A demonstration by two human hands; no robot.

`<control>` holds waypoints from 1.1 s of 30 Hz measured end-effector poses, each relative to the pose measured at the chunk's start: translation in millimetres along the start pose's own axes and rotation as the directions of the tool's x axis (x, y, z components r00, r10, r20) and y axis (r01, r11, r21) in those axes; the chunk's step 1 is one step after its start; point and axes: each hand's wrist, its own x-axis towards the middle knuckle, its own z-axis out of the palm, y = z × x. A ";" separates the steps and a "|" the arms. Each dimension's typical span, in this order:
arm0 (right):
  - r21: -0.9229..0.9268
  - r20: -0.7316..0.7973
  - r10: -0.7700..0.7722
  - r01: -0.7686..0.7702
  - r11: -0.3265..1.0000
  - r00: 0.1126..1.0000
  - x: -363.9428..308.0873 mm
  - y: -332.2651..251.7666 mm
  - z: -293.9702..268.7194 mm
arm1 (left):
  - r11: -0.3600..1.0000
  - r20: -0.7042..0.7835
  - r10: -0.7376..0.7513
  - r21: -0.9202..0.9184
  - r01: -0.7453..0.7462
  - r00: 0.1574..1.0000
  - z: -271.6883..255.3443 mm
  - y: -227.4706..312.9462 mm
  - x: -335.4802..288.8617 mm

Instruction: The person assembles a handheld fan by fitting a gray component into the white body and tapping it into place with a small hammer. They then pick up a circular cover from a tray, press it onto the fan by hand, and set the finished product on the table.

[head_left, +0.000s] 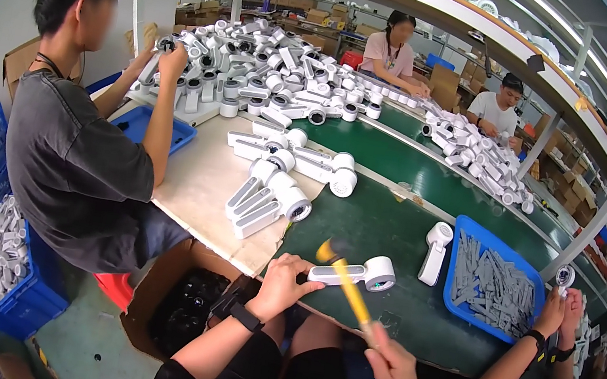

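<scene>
My left hand (281, 285) pinches the handle end of a white handheld fan (341, 275) lying on the green bench top. The fan's round head points right, its dark face with a bluish lens-like middle turned toward me. My right hand (395, 372) is closed around the handle of a hammer (354, 298). Its yellow shaft slants up and left across the fan, with the dark and yellow head above the handle, slightly blurred. Another white fan (434, 253) lies to the right, beside a blue tray (452, 283) of grey strip-shaped parts.
Several white fans (270, 196) lie on a beige sheet (197, 204) at left; a large heap (259, 70) sits behind. A co-worker (81, 128) sits left, another person's hands (564, 313) work at right. An open cardboard box (148, 300) stands below the bench edge. Two people sit across.
</scene>
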 end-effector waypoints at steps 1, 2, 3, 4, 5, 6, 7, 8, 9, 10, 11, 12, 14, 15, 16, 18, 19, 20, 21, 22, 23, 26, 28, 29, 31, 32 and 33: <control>-0.009 0.136 0.093 -0.092 0.996 0.986 2.6 -0.6 -0.4 | 0.999 0.007 -0.008 0.043 0.007 1.000 -0.9 -1.4 -0.2; -0.011 0.137 0.093 -0.092 0.996 0.986 0.4 -1.4 -1.3 | 0.999 0.006 -0.008 0.041 0.008 1.000 -0.5 -1.5 0.1; -0.005 0.086 0.116 -0.116 0.993 0.990 -3.9 -2.3 -2.5 | 0.999 0.005 -0.015 0.034 0.015 1.000 0.4 -1.2 0.0; 0.005 0.037 0.143 -0.143 0.990 0.989 -8.5 -4.2 -2.9 | 0.999 0.008 -0.026 0.028 0.026 1.000 0.0 1.0 -2.8; 0.051 -0.059 0.089 -0.086 0.995 0.994 -7.3 -6.9 -1.8 | 0.999 0.010 -0.030 0.028 0.030 0.999 0.3 2.3 -3.2; 0.052 -0.056 0.093 -0.090 0.995 0.994 -7.9 -5.9 1.1 | 0.999 -0.011 -0.020 0.036 0.020 1.000 0.5 3.6 -2.1; 0.015 -0.057 0.033 -0.033 0.999 0.998 -5.7 -2.1 4.1 | 0.999 -0.036 -0.003 0.043 0.005 0.999 0.7 4.6 0.7; -0.022 -0.057 -0.026 0.025 0.999 0.998 -4.3 0.3 5.5 | 0.999 -0.036 -0.001 0.041 0.003 0.999 0.6 3.4 0.8; -0.058 0.121 0.123 -0.116 0.992 0.985 -5.1 1.3 4.1 | 0.998 -0.022 -0.006 0.060 0.008 1.000 0.4 0.8 0.3; -0.059 0.120 0.120 -0.113 0.992 0.986 -5.5 1.4 4.9 | 0.997 -0.011 -0.012 0.081 0.013 1.000 -0.9 -0.4 1.4; -0.050 0.092 0.099 -0.095 0.994 0.991 -6.6 0.3 5.7 | 0.997 -0.014 -0.009 0.082 0.010 1.000 -1.2 -0.5 2.2; -0.041 0.065 0.078 -0.075 0.996 0.995 -6.6 -1.8 6.1 | 0.998 -0.019 -0.005 0.057 0.006 1.000 -1.5 -0.5 2.7; -0.003 0.017 0.109 -0.109 0.994 0.994 -8.7 -8.8 4.7 | 1.000 -0.016 -0.012 0.026 0.012 1.000 0.7 1.6 -2.5; -0.022 0.036 0.122 -0.121 0.992 0.992 -9.5 -7.5 5.7 | 0.999 -0.032 -0.005 0.041 0.006 0.999 3.1 2.0 -2.9; -0.040 0.050 0.127 -0.125 0.991 0.991 -7.4 -5.4 7.7 | 0.998 -0.052 0.009 0.061 -0.005 0.999 2.8 1.4 -0.4; -0.029 0.069 0.141 -0.139 0.990 0.988 -5.0 -2.9 10.7 | 0.997 -0.048 0.015 0.075 -0.011 0.999 1.0 -1.0 -1.7; -0.048 0.033 0.112 -0.110 0.993 0.993 -6.8 -7.8 7.3 | 0.999 -0.035 -0.002 0.050 0.004 0.999 0.2 0.1 -3.7; -0.069 -0.002 0.083 -0.083 0.994 0.997 -7.6 -10.0 5.5 | 1.000 -0.021 -0.018 0.025 0.019 1.000 -0.2 1.0 -4.1; -0.070 -0.003 0.081 -0.081 0.994 0.997 -6.7 -7.4 7.7 | 0.999 -0.044 0.008 0.038 -0.006 0.999 0.1 1.3 0.6; -0.065 -0.061 0.012 -0.016 0.998 0.998 -8.4 -4.5 11.6 | 0.999 -0.041 0.008 0.036 -0.006 0.999 0.5 2.2 0.5; -0.064 -0.121 -0.057 0.050 0.997 0.991 -10.1 -3.2 13.3 | 0.999 -0.066 0.018 0.049 -0.015 0.998 1.0 2.9 0.1; -0.104 0.019 0.111 -0.108 0.989 0.994 -11.2 0.4 12.7 | 0.998 -0.087 0.043 0.053 -0.039 0.995 -1.5 3.0 0.2; -0.082 -0.046 0.088 -0.092 0.992 0.995 -16.4 -2.5 6.2 | 0.997 0.005 -0.042 0.058 0.042 0.999 -3.2 5.6 -2.5; -0.059 -0.106 0.067 -0.074 0.996 0.992 -18.9 -2.6 2.8 | 0.999 -0.016 -0.011 0.046 0.012 1.000 -2.5 6.7 1.3; -0.060 -0.111 0.081 -0.088 0.994 0.991 -21.9 13.6 8.2 | 0.998 -0.044 0.014 0.057 -0.011 0.999 -1.0 6.8 1.1; -0.063 -0.113 0.093 -0.101 0.993 0.989 -22.7 19.6 8.2 | 0.997 -0.076 0.037 0.066 -0.032 0.996 0.7 6.6 1.4; -0.141 -0.079 0.123 -0.134 0.981 0.989 -24.5 22.1 1.3 | 0.997 -0.071 0.043 0.063 -0.039 0.997 1.1 6.0 -0.9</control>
